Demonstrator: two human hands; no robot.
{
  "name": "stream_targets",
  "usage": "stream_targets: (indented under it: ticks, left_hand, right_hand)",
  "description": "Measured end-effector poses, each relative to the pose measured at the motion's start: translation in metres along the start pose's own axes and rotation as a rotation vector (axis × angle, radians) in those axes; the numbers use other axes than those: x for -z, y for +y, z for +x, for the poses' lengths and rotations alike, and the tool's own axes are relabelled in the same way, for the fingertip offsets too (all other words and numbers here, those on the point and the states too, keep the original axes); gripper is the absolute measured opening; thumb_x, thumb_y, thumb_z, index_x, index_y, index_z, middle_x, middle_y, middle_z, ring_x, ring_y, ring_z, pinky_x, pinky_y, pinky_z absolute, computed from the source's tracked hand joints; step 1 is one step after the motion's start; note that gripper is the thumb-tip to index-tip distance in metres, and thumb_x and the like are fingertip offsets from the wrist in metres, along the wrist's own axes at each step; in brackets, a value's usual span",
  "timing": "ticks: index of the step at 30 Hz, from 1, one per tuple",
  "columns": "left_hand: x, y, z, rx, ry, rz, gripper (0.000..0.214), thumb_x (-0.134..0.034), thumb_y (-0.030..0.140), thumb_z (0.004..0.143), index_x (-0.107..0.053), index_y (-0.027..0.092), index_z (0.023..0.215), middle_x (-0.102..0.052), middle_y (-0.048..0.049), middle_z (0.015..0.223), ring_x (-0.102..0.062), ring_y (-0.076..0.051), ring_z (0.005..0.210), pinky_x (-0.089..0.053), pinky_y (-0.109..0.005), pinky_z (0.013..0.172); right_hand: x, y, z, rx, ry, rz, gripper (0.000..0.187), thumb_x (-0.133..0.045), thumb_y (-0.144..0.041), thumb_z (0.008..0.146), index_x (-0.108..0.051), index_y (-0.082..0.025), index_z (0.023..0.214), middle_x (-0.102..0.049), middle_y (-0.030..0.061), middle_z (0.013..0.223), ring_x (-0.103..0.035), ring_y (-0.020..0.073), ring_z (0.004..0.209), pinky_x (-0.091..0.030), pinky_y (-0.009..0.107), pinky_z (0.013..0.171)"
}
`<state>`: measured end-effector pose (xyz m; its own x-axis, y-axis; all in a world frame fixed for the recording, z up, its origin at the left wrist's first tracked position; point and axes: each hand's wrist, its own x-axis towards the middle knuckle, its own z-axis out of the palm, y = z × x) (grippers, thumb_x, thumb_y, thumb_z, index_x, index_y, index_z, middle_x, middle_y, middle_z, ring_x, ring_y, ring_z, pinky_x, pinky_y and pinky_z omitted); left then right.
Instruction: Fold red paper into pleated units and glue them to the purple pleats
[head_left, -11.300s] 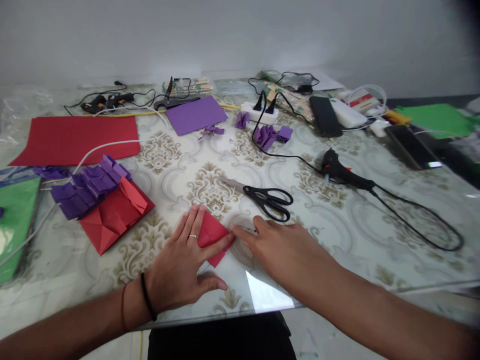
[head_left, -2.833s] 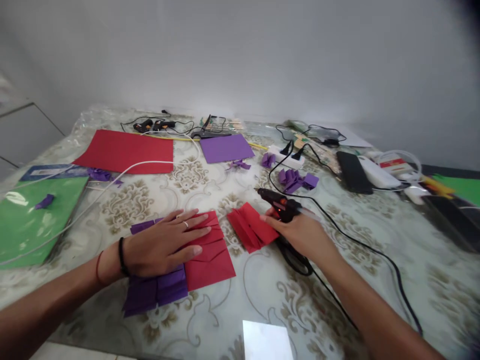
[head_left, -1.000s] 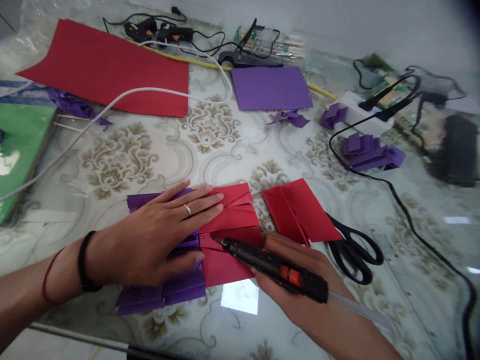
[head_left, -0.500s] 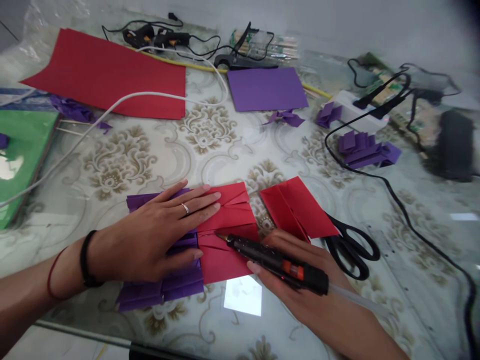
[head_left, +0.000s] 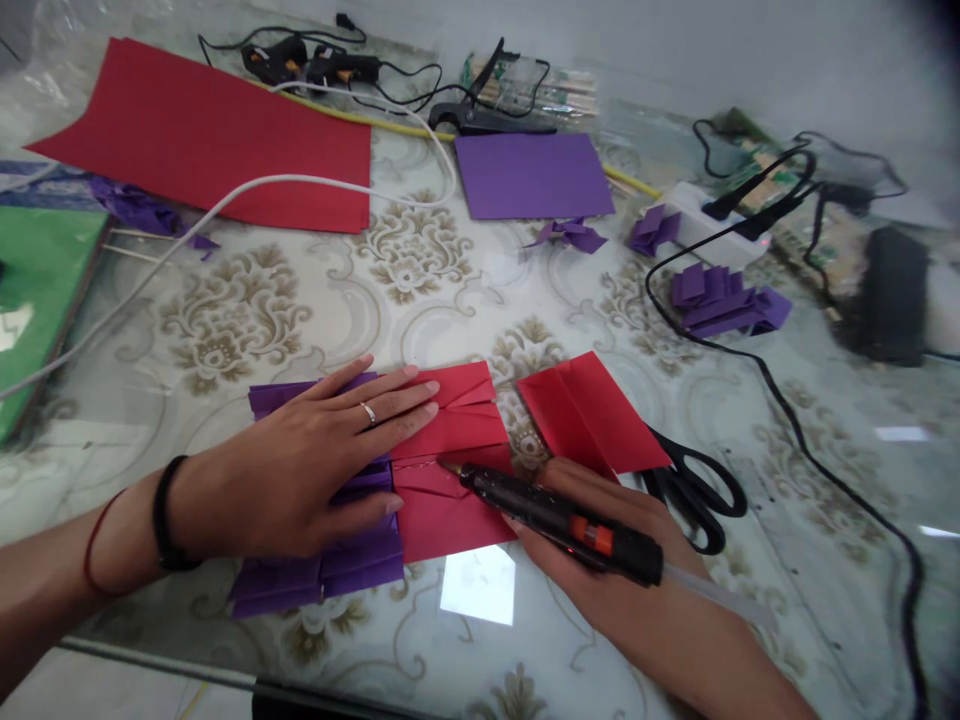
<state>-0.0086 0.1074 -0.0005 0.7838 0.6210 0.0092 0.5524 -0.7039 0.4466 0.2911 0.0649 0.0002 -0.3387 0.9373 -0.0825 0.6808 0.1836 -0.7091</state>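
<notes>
My left hand [head_left: 315,460] lies flat with fingers spread, pressing on folded purple paper [head_left: 360,575] and the joined red paper [head_left: 450,520]. A ring and a black band show on it. In my right hand [head_left: 600,590] is a black glue gun [head_left: 559,520], a clear glue stick poking out of its back. Its nozzle tip rests at the crease between two red folds, beside a thin shiny line of glue. A separate folded red piece [head_left: 592,415] lies just beyond the right hand, partly covering black-handled scissors [head_left: 701,490].
Red sheets [head_left: 225,150] and a purple sheet [head_left: 534,178] lie at the back, near more glue guns [head_left: 341,70]. Purple folded scraps [head_left: 727,300] sit by a white power strip [head_left: 716,225]. A black cord [head_left: 817,435] runs down the right side; a white cable [head_left: 285,180] crosses left.
The glue gun's tip has moved slightly right along the red crease, and the line of glue behind it is longer. My left hand stays pressed on the paper. The view has shifted slightly.
</notes>
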Motion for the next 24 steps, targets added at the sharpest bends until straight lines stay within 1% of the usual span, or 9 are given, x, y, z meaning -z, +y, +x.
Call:
stream_targets:
  ticks: [3, 6, 9, 12, 14, 16, 20, 22, 24]
  left_hand:
    - [-0.001, -0.001, -0.001, -0.007, 0.002, 0.013, 0.074, -0.058, 0.045, 0.104, -0.031, 0.021, 0.168, -0.036, -0.0091, 0.174, -0.03, -0.027, 0.164, -0.011, -0.05, 0.137]
    - [-0.002, -0.001, -0.002, -0.018, 0.01, 0.035, 0.073, -0.057, 0.043, 0.104, -0.03, 0.019, 0.168, -0.034, -0.0094, 0.175, -0.028, -0.026, 0.164, -0.009, -0.047, 0.138]
    - [-0.003, -0.001, -0.002, -0.02, 0.023, 0.034, 0.073, -0.058, 0.043, 0.104, -0.031, 0.019, 0.168, -0.034, -0.0098, 0.175, -0.029, -0.026, 0.164, -0.009, -0.048, 0.138]
    - [-0.004, -0.002, -0.002, -0.013, 0.024, 0.03, 0.074, -0.058, 0.046, 0.104, -0.032, 0.02, 0.168, -0.035, -0.0101, 0.175, -0.029, -0.026, 0.164, -0.01, -0.048, 0.138]
    - [-0.004, -0.002, -0.002, -0.022, 0.025, 0.039, 0.073, -0.058, 0.046, 0.105, -0.032, 0.018, 0.167, -0.035, -0.0108, 0.175, -0.028, -0.026, 0.164, -0.01, -0.048, 0.138]
    - [-0.005, -0.002, -0.002, -0.022, 0.034, 0.03, 0.072, -0.058, 0.044, 0.105, -0.032, 0.019, 0.167, -0.035, -0.0107, 0.175, -0.03, -0.026, 0.164, -0.011, -0.049, 0.137]
    - [-0.005, -0.004, -0.003, -0.018, 0.039, 0.005, 0.075, -0.061, 0.043, 0.103, -0.03, 0.023, 0.169, -0.036, -0.0099, 0.174, -0.031, -0.028, 0.163, -0.013, -0.051, 0.137]
    - [-0.005, -0.004, -0.003, -0.025, 0.033, 0.015, 0.076, -0.06, 0.046, 0.103, -0.029, 0.022, 0.169, -0.035, -0.0102, 0.175, -0.03, -0.027, 0.163, -0.011, -0.05, 0.137]
    - [-0.005, -0.005, -0.003, -0.025, 0.027, 0.026, 0.077, -0.059, 0.046, 0.104, -0.028, 0.022, 0.17, -0.034, -0.0101, 0.175, -0.029, -0.027, 0.164, -0.01, -0.049, 0.138]
  right_hand:
    - [0.002, 0.0, -0.001, 0.001, 0.035, -0.005, 0.023, -0.067, -0.025, 0.095, -0.06, -0.028, 0.074, -0.068, -0.0003, 0.073, -0.068, 0.0203, 0.066, -0.055, 0.032, 0.058]
    - [0.006, 0.001, -0.002, 0.025, 0.07, -0.015, 0.023, -0.066, -0.027, 0.095, -0.06, -0.029, 0.073, -0.067, 0.0002, 0.07, -0.067, 0.0216, 0.065, -0.056, 0.033, 0.059]
    - [0.011, 0.001, -0.002, 0.001, 0.076, -0.065, 0.022, -0.068, -0.026, 0.092, -0.059, -0.028, 0.072, -0.065, -0.0017, 0.068, -0.065, 0.0191, 0.061, -0.054, 0.03, 0.058]
    - [0.016, -0.002, -0.001, -0.043, 0.031, -0.1, 0.029, -0.069, -0.029, 0.092, -0.053, -0.026, 0.067, -0.058, -0.0045, 0.061, -0.057, 0.0151, 0.051, -0.048, 0.028, 0.052]
    - [0.018, -0.002, 0.0, -0.057, 0.025, -0.093, 0.032, -0.067, -0.03, 0.093, -0.051, -0.026, 0.065, -0.056, -0.0047, 0.059, -0.055, 0.0145, 0.049, -0.047, 0.027, 0.05]
    - [0.019, 0.0, -0.002, -0.056, 0.055, -0.092, 0.031, -0.066, -0.03, 0.093, -0.051, -0.027, 0.065, -0.055, -0.004, 0.058, -0.057, 0.0155, 0.049, -0.048, 0.027, 0.05]
    - [0.022, 0.012, -0.012, -0.029, 0.159, -0.145, 0.018, -0.068, -0.023, 0.088, -0.06, -0.028, 0.073, -0.065, -0.0015, 0.067, -0.065, 0.0193, 0.058, -0.053, 0.03, 0.055]
    - [0.024, 0.017, -0.016, -0.047, 0.147, -0.158, 0.019, -0.069, -0.023, 0.088, -0.058, -0.028, 0.073, -0.065, -0.0022, 0.066, -0.065, 0.0192, 0.057, -0.052, 0.029, 0.053]
    - [0.026, 0.02, -0.018, -0.078, 0.114, -0.147, 0.024, -0.068, -0.024, 0.088, -0.054, -0.028, 0.069, -0.061, -0.0035, 0.061, -0.061, 0.0181, 0.052, -0.05, 0.028, 0.049]
